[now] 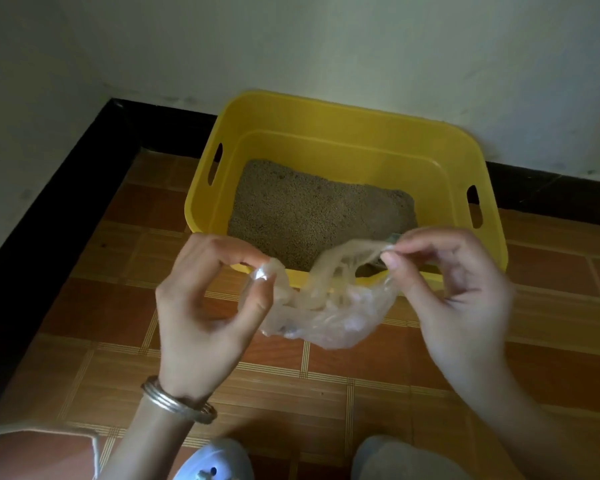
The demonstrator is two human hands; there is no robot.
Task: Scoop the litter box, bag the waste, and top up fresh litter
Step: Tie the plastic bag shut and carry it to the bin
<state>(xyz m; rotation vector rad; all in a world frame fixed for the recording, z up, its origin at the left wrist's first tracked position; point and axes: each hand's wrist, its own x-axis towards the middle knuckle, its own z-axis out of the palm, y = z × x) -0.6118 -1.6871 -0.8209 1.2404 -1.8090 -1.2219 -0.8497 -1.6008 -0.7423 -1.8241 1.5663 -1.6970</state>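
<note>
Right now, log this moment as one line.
phase: bag handling | left hand: pinches clear plastic bag | right hand: pinches same bag | bag: crumpled, before yellow litter box | box: holds litter

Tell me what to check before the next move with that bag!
1. Left hand pinches the bag: ok.
2. Right hand pinches the bag too: ok.
3. Bag's mouth spread wide: not ok, it is bunched and twisted between the hands.
4. Anything inside the bag: cannot tell.
5. Box stands upright on the floor, just behind the bag: ok.
6. Litter free of clumps: cannot tell; the near edge is hidden by the bag.
</note>
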